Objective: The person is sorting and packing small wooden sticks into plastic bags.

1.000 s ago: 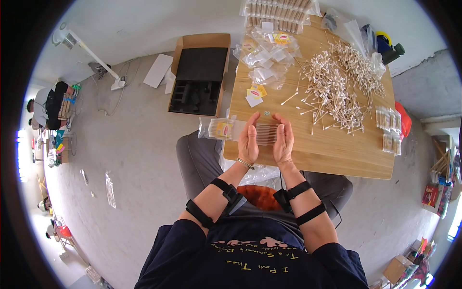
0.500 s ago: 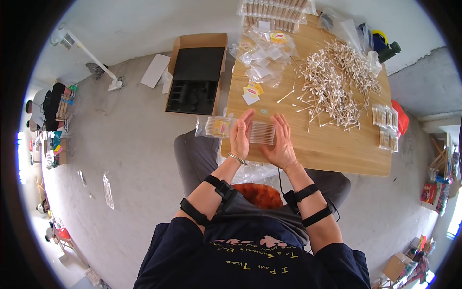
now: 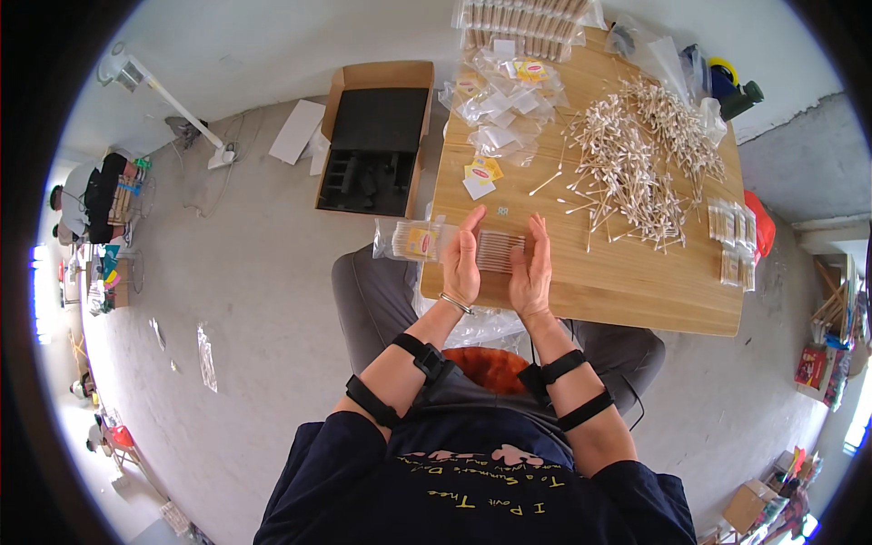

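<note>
Cotton swabs lie side by side in a neat row between the left hand and the right hand, on top of the wooden table. At the row's left end, the left hand stands on edge, its fingers straight and held together, palm facing the swabs. At the row's right end, the right hand faces it, fingers straight, not curled, with the thumb over the swab tips. Whether the left palm presses on the tips cannot be told.

Left of the row, past the left hand, a clear packet of swabs with a yellow label juts over the table edge. Just beyond the row is a small pale green sticker; farther beyond it lie yellow and white cards, then a pile of clear bags, and last the stacked swab packs. Beyond the row to the right spreads a loose heap of swabs. Well to the row's right are small filled packets, with a red object just past them. Well beyond the row to the left, a cardboard box with a black lining sits on the floor.
</note>
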The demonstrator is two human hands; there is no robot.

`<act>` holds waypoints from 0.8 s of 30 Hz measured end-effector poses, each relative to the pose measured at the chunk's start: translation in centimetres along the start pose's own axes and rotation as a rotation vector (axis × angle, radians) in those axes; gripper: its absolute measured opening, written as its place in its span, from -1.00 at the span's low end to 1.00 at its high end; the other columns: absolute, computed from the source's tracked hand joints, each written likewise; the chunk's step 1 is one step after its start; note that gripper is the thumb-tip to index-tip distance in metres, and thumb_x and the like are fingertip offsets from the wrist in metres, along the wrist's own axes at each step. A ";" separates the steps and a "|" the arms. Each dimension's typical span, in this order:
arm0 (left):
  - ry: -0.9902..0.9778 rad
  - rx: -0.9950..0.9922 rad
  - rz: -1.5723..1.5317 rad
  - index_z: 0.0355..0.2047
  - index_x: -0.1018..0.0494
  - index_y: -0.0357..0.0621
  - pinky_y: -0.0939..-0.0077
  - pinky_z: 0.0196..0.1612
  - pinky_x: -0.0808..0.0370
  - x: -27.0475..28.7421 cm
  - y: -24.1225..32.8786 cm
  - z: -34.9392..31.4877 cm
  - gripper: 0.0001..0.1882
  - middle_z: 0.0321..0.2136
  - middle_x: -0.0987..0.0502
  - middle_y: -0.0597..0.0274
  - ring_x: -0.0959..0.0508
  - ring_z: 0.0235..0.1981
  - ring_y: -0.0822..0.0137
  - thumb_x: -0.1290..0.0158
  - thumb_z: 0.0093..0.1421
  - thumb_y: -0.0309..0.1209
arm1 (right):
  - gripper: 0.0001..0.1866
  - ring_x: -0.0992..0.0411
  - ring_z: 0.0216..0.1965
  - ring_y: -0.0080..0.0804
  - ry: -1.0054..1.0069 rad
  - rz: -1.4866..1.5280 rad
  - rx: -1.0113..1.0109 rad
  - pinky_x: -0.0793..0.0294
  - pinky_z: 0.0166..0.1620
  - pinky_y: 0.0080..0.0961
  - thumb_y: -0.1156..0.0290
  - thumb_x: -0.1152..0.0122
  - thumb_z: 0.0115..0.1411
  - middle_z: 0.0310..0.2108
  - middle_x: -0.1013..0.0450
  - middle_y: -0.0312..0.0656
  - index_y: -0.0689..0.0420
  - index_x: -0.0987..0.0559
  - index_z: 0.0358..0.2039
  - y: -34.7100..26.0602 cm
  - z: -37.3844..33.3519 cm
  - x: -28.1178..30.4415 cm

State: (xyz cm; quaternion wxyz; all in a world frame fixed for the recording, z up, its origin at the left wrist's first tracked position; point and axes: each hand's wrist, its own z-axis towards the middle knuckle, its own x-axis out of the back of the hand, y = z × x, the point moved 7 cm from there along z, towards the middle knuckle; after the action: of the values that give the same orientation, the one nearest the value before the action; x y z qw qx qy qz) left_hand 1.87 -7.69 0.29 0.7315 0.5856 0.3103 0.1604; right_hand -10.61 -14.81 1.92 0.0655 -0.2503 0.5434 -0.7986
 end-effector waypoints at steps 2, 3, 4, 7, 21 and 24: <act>0.015 0.009 -0.005 0.24 -0.27 -0.40 0.37 0.34 -0.17 -0.2 -0.3 -0.1 -0.33 0.23 -0.35 -0.02 -0.31 0.28 0.19 0.32 0.47 0.01 | -0.56 0.01 0.43 0.04 0.034 0.088 -0.047 0.01 0.40 -0.23 0.53 0.08 0.35 0.32 -0.18 0.14 0.33 -0.28 0.23 0.0 0.0 -0.4; 0.022 0.013 -0.008 0.24 -0.27 -0.39 0.37 0.34 -0.17 -0.2 -0.3 -0.1 -0.33 0.23 -0.35 -0.03 -0.31 0.27 0.18 0.32 0.48 0.01 | -0.57 0.02 0.43 0.02 0.028 0.104 -0.056 0.02 0.40 -0.24 0.51 0.11 0.37 0.32 -0.19 0.14 0.33 -0.29 0.23 -0.1 -0.1 -0.8; 0.006 0.014 0.016 0.25 -0.26 -0.40 0.36 0.35 -0.16 -0.2 -0.4 0.0 -0.32 0.24 -0.34 -0.03 -0.29 0.29 0.18 0.33 0.47 0.02 | -0.58 0.02 0.44 0.01 0.022 0.120 -0.062 0.03 0.41 -0.25 0.49 0.15 0.39 0.32 -0.19 0.13 0.32 -0.30 0.22 -0.2 0.0 -0.9; -0.032 0.013 0.075 0.25 -0.25 -0.42 0.34 0.37 -0.13 -0.1 -0.3 0.1 -0.29 0.25 -0.31 -0.03 -0.27 0.31 0.19 0.33 0.46 0.04 | -0.58 0.02 0.43 0.11 -0.022 0.135 -0.087 -0.01 0.39 -0.18 0.49 0.13 0.38 0.29 -0.21 0.18 0.32 -0.29 0.22 -0.5 0.0 -1.1; -0.017 0.042 0.057 0.25 -0.26 -0.39 0.34 0.37 -0.15 0.3 -1.2 0.0 -0.31 0.26 -0.31 0.00 -0.27 0.32 0.20 0.34 0.47 0.04 | -0.22 0.23 0.47 0.14 -0.333 -0.494 0.089 0.22 0.45 -0.08 0.24 -0.05 0.29 0.42 0.11 0.23 0.38 0.00 0.37 -0.3 -1.2 0.2; -0.036 0.038 0.037 0.26 -0.25 -0.37 0.32 0.38 -0.12 0.1 -1.4 0.1 -0.32 0.27 -0.30 -0.02 -0.24 0.34 0.18 0.36 0.47 0.03 | -0.11 0.23 0.47 0.12 -0.484 -0.710 0.157 0.25 0.46 -0.07 0.06 -0.07 0.27 0.42 0.13 0.25 0.44 0.02 0.36 -0.3 -2.0 -0.9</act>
State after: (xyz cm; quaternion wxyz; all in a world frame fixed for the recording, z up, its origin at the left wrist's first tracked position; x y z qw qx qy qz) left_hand 1.82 -8.08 -1.06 0.7227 0.6077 0.2892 0.1573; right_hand -10.78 -12.65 1.37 -0.0691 -0.5958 0.3302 -0.7288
